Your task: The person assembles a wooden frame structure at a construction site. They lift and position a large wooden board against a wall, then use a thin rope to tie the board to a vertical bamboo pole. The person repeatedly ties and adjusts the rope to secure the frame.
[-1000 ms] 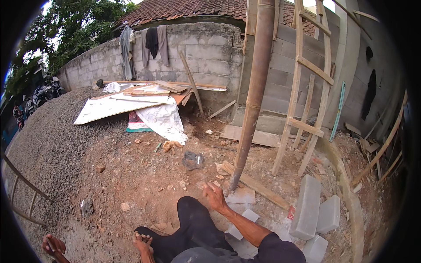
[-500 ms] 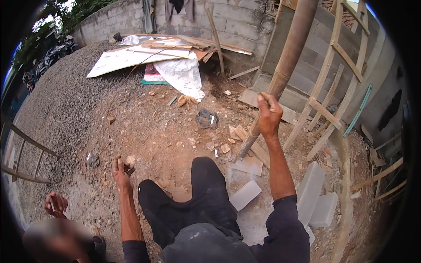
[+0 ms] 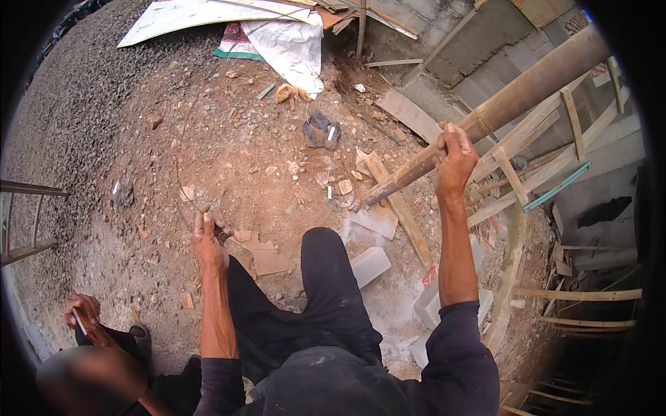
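Note:
My left hand [image 3: 211,241] is raised in front of my left thigh, with thumb and fingers pinched together on a thin dark wire [image 3: 178,173] that arcs up over the dirt. My right hand [image 3: 455,158] is closed, fingertips pressed together, at the side of a thick bamboo pole [image 3: 485,114]. Whether it touches the pole or pinches something small cannot be made out. The pole slants from the ground in front of me up to the right, its low end close to a wooden plank [image 3: 402,215].
Pale blocks [image 3: 370,266] lie beside my right knee. A wooden frame [image 3: 572,125] leans at the right, near a turquoise strip [image 3: 558,186]. Gravel [image 3: 76,104] is heaped at the left; a white sheet [image 3: 201,21] lies beyond. A seated person's hand [image 3: 82,308] holds a flat object.
The view has tilted down and turned, so the ground and pole sit differently in it. Both my hands stay raised. The wire now shows clearly against the dirt.

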Demonstrator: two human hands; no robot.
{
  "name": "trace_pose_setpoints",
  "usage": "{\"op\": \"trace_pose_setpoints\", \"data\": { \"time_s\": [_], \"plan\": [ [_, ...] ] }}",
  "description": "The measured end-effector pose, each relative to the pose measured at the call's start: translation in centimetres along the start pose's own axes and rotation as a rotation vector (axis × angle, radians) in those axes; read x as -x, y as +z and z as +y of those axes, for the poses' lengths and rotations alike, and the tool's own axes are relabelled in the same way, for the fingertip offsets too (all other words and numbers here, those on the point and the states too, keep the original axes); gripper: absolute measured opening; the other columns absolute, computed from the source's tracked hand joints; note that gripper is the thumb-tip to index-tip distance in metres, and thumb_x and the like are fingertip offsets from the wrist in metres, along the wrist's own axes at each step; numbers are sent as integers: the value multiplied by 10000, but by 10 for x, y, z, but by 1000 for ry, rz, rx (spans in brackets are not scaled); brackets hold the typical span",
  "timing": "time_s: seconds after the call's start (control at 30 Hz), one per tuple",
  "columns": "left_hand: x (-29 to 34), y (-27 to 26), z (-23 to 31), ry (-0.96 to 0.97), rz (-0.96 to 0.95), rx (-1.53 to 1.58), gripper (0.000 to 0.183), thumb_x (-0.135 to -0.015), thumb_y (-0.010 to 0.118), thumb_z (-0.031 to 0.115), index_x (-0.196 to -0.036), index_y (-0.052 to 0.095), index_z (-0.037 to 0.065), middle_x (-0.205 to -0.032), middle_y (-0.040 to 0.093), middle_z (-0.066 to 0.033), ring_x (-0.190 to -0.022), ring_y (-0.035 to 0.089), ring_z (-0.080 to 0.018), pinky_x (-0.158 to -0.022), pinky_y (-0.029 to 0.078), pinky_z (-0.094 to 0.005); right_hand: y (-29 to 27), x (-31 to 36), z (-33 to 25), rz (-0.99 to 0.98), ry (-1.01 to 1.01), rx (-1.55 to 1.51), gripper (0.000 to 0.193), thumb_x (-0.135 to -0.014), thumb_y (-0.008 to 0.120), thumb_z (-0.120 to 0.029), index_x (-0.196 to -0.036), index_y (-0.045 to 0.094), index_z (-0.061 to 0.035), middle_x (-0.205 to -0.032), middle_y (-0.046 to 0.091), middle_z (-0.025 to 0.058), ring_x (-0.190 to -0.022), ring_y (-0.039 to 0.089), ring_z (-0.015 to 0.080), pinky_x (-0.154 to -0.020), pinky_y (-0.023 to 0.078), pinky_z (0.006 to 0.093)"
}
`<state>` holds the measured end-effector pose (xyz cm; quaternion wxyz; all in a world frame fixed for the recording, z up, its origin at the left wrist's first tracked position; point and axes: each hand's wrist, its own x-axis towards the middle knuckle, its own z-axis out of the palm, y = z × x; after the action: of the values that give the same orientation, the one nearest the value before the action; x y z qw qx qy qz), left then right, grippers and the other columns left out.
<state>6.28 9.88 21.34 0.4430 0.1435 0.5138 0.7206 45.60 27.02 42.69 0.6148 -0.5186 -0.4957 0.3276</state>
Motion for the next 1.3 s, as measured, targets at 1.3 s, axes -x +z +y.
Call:
{"op": "trace_pose_setpoints", "data": {
  "time_s": [1.3],
  "plan": [
    [32, 287, 410, -100, 229, -134, 423, -1033, 584, 311, -1362, 535, 50, -778, 561, 4, -647, 596, -116, -609, 560, -301, 160, -176, -318, -53, 530, -74, 358, -1046, 550, -248, -1347, 599, -60, -724, 547, -23, -549, 445, 53, -445, 356, 217]
  ]
}}
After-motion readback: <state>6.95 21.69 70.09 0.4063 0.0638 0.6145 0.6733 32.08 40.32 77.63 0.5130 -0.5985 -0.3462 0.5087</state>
